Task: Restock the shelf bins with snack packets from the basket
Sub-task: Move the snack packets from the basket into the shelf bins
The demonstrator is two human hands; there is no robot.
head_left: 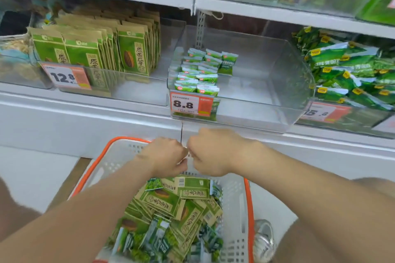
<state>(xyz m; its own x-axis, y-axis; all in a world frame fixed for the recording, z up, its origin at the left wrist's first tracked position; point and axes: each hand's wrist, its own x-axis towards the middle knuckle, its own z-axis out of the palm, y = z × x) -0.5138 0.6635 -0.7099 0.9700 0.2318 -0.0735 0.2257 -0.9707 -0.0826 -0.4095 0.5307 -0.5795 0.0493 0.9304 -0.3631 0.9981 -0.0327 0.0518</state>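
- Two hands: the left hand [164,156] and right hand [210,151] hang knuckles-up, almost touching, over the far end of the one basket [248,198].
- Both hands' fingers curl under. Something pale shows between them, but I cannot tell whether they pinch it.
- The snack packets [171,209] are heaped in the basket, overlapping too much to count.
- The middle bin [267,92] has small green packets [198,70] at its left side.
- Three price tags [184,104] front that shelf.

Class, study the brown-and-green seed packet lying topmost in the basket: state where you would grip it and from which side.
Probably best to pinch the seed packet by an exposed edge, coming from above: it lies flat, face up, atop other packets, and the basket walls block sideways approaches.
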